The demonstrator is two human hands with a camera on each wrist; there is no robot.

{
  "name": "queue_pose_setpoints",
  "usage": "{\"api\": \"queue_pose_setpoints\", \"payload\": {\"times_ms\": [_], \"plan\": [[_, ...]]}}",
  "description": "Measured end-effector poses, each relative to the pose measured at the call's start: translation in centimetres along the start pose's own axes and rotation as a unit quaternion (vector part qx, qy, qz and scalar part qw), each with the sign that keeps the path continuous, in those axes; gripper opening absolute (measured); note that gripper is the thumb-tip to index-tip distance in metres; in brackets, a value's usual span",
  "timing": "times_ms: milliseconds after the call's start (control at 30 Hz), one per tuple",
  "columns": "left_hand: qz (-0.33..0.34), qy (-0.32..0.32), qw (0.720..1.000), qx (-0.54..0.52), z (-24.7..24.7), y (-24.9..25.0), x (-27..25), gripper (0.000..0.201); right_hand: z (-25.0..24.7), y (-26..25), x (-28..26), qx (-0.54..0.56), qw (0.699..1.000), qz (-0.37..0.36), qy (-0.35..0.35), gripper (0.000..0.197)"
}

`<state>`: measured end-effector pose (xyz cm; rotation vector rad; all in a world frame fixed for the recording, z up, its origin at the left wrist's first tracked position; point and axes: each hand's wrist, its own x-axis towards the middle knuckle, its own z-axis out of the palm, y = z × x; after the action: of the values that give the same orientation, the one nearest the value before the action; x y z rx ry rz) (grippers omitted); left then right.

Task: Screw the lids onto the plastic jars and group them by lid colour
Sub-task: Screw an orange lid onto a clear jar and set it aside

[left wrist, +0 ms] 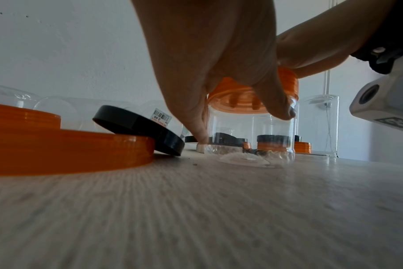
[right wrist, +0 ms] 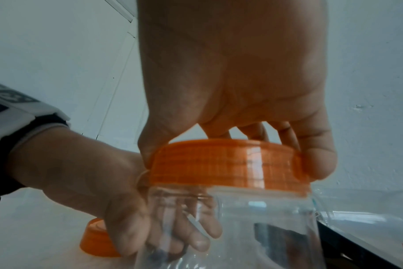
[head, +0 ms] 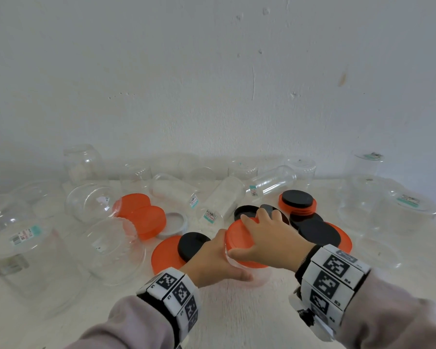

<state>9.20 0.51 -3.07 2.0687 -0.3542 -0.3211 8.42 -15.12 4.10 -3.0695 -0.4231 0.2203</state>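
While the right hand (head: 267, 238) grips the orange lid (right wrist: 228, 163), left hand (head: 212, 263) clasps the jar (left wrist: 251, 134).
Cocked on the threads, that lid could jam.

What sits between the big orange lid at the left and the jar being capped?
In the left wrist view, a black lid leans on the big orange lid, filling most of the stretch; past it the left hand holds the jar.
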Motion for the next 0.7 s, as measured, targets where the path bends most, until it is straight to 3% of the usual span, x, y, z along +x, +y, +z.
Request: {"api": "queue_pose_setpoints", "payload": {"times_ms": [233,700], "plan": [[0.004,-0.007,1.000,0.007,0.0,0.0,-0.1,0.091,0.5,-0.3,0.0,-0.006,0.999,0.027,0.020,0.086],[-0.002,-0.017,1.000,-0.018,-0.2,-0.4,0.2,0.092,-0.3,0.9,0.0,0.025,0.999,-0.019,-0.030,0.098]]}}
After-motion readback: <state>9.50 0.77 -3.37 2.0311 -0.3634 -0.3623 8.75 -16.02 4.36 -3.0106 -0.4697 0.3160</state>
